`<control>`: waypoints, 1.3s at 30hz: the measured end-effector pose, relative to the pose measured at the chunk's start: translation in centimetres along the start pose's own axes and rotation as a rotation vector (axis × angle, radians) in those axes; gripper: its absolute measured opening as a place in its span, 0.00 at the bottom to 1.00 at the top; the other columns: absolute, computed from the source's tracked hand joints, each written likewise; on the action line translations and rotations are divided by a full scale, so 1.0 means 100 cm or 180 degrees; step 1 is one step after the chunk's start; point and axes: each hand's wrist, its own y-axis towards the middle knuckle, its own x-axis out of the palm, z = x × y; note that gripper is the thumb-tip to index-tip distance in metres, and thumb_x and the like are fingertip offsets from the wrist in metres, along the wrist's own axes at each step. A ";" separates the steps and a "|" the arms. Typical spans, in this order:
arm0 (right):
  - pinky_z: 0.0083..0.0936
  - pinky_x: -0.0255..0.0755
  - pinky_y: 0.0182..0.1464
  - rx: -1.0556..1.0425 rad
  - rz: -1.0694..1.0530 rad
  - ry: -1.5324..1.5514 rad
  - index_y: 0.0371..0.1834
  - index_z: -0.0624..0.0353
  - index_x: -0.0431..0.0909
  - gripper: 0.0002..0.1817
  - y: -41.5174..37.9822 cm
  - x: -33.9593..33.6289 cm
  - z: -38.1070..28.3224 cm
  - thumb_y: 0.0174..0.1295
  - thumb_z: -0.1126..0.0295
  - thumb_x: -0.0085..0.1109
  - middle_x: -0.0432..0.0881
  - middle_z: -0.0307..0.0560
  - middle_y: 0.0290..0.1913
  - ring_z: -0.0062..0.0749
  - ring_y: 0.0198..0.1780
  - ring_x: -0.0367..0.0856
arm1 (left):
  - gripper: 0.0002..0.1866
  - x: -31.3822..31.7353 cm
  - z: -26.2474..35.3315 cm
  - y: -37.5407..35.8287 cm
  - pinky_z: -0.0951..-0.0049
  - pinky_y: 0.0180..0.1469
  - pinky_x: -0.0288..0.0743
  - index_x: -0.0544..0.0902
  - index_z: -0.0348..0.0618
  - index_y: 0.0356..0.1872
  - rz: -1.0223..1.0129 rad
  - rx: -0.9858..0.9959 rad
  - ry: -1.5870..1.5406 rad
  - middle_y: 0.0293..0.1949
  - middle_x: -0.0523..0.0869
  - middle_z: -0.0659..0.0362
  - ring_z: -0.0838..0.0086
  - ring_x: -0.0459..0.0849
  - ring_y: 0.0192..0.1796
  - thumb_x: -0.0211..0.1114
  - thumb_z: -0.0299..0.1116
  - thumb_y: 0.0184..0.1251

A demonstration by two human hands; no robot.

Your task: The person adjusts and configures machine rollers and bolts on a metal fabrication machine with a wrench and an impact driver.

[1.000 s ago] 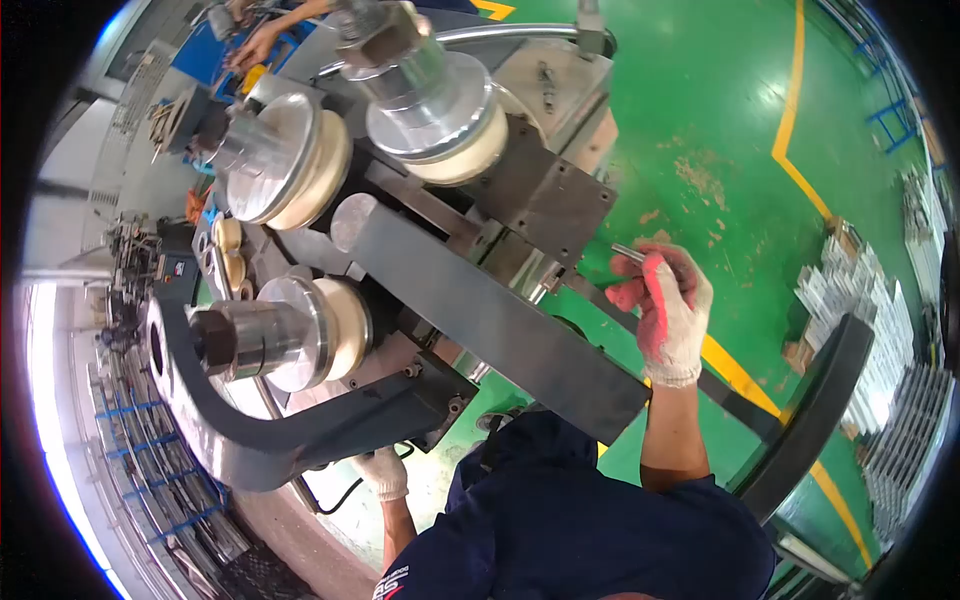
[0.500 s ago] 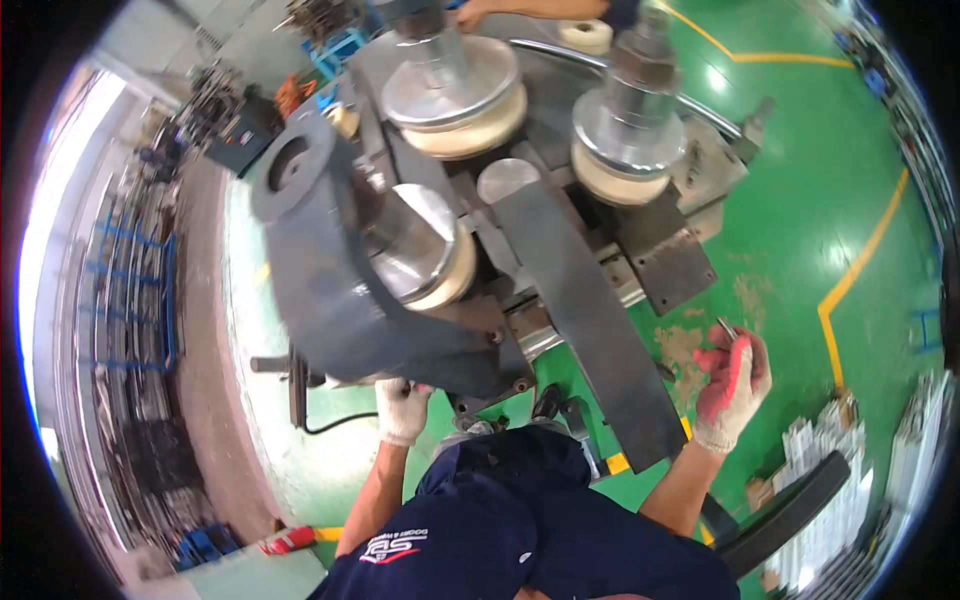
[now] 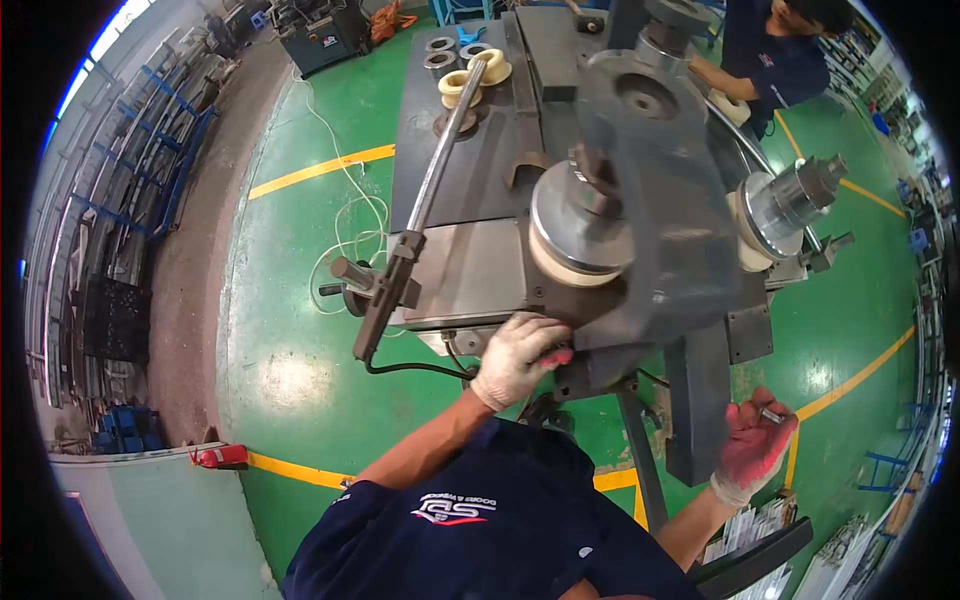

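Note:
My left hand (image 3: 520,358), in a white glove with red fingertips, is at the machine's front edge, its fingers bent against the dark plate; whatever is under them is hidden. My right hand (image 3: 752,447), in a like glove, is palm up at the right, its fingers curled round a small metal bolt (image 3: 770,415). Between and above the hands stands the machine's dark grey arm (image 3: 680,220). A steel roller (image 3: 578,225) with a cream ring is left of that arm, and another roller (image 3: 785,215) is to its right.
A long metal rod (image 3: 445,150) slants up from a dark bracket (image 3: 388,295) at the left. Cream rings (image 3: 458,88) lie on the machine table (image 3: 425,185). A co-worker (image 3: 775,60) stands behind at the right. A fire extinguisher (image 3: 220,457) is at lower left.
The view has swung left, bringing the table and rod into sight. My left hand now has its fingers bent over the front edge. My right hand has turned palm up, still with the bolt.

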 end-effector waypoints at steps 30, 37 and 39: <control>0.38 0.88 0.46 -0.0375 -0.0601 -0.5442 0.57 0.64 0.88 0.16 -0.075 0.233 0.166 0.75 0.64 0.71 0.94 0.60 0.45 0.50 0.41 0.96 | 0.22 0.003 -0.061 -0.011 0.52 0.59 0.85 0.89 0.45 0.58 -0.0024 0.0028 -0.1743 0.57 0.89 0.49 0.48 0.90 0.55 0.77 0.36 0.62; 0.37 0.87 0.48 -0.0036 -0.0979 -0.5122 0.57 0.64 0.87 0.13 -0.069 0.229 0.159 0.74 0.70 0.71 0.94 0.59 0.46 0.50 0.43 0.96 | 0.37 0.015 -0.047 -0.075 0.61 0.57 0.88 0.80 0.38 0.67 -0.0838 -0.2848 -0.2562 0.67 0.84 0.49 0.61 0.91 0.53 0.87 0.46 0.64; 0.37 0.87 0.48 -0.0036 -0.0979 -0.5087 0.57 0.63 0.87 0.13 -0.069 0.223 0.161 0.73 0.71 0.71 0.94 0.59 0.46 0.51 0.44 0.96 | 0.38 0.025 -0.049 -0.069 0.56 0.64 0.85 0.79 0.40 0.71 -0.1633 -0.3497 -0.3848 0.70 0.84 0.50 0.61 0.89 0.60 0.80 0.55 0.71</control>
